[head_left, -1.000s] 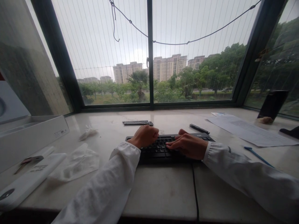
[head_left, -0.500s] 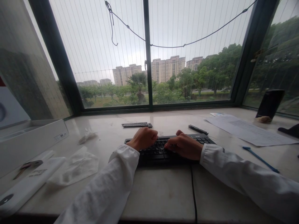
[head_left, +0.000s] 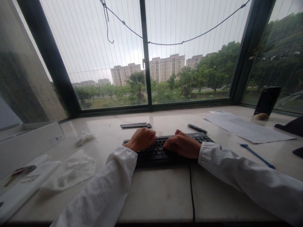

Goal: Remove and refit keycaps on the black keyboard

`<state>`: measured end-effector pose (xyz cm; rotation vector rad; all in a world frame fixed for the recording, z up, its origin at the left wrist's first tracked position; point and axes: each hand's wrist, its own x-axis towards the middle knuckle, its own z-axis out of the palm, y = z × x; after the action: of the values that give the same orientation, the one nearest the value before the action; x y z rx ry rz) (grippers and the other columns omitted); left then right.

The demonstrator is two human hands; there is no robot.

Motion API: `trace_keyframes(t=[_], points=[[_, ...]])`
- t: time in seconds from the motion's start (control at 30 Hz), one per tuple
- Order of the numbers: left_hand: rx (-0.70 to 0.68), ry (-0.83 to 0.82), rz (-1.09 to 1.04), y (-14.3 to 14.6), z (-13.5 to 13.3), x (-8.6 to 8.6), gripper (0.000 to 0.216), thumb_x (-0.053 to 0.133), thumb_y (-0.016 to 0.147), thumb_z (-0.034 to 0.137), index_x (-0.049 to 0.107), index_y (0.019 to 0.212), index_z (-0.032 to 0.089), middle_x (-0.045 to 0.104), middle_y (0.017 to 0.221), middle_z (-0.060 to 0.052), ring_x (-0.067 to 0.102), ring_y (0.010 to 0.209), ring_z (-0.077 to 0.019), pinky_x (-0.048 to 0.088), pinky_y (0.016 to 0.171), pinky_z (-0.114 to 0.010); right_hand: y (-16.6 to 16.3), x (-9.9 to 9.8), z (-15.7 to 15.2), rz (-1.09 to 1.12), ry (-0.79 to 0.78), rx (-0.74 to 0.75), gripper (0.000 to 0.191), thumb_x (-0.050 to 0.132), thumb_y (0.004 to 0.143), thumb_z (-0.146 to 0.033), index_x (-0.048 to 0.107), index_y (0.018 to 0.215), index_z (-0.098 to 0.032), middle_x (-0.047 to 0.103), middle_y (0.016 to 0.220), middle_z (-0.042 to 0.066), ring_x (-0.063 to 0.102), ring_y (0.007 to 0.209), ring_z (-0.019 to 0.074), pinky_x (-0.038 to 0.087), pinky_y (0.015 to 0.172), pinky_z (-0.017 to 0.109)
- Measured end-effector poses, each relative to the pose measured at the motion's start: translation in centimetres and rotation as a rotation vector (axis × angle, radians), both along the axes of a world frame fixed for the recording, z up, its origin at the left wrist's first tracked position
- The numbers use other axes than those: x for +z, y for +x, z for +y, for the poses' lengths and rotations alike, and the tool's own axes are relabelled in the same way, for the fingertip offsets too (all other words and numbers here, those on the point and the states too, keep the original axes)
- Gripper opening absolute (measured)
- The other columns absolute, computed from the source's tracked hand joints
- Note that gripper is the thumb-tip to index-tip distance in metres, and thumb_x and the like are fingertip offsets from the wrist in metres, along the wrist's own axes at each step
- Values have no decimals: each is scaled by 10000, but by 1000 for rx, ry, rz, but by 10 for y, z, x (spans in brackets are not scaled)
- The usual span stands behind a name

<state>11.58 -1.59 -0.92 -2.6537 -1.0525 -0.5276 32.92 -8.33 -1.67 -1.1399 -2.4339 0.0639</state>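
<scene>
A black keyboard [head_left: 203,138] lies on the pale stone sill [head_left: 161,192] in front of me. My left hand [head_left: 141,139] rests over its left half with the fingers curled down onto the keys. My right hand [head_left: 182,144] covers the middle of the keyboard, fingers bent and pressed on the keys. Neither hand holds anything. Both arms are in white sleeves [head_left: 104,192]. The fingertips are hidden under the hands.
A dark strip [head_left: 135,125] and a black pen [head_left: 197,128] lie beyond the keyboard. Printed sheets [head_left: 246,127], a blue tool [head_left: 257,155] and a black phone [head_left: 267,101] are at the right. Crumpled tissues [head_left: 73,168] and white boxes [head_left: 28,145] lie left. Window glass stands behind.
The view has drifted a little to the right and down. Both hands stay on the keyboard, with the right hand shifted slightly left over the keys.
</scene>
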Motion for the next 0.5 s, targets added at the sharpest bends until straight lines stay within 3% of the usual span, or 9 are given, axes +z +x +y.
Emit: trace_keyframes(t=[0.33, 0.5], points=[[-28, 8, -15, -1, 2, 0, 342, 454, 848, 361, 562, 579, 181, 492, 522, -8, 402, 479, -111, 207, 517, -260, 10, 9, -3, -245, 58, 75, 314, 427, 889, -240, 699, 1027, -316, 712, 701, 19, 599, 594, 123, 360, 739, 288], [-29, 7, 3, -2, 3, -1, 316, 464, 843, 352, 580, 600, 186, 509, 537, -9, 419, 489, -119, 217, 523, -259, 14, 9, -4, -280, 81, 110, 367, 442, 856, -186, 650, 1130, -314, 686, 668, -2, 561, 561, 115, 367, 778, 286]])
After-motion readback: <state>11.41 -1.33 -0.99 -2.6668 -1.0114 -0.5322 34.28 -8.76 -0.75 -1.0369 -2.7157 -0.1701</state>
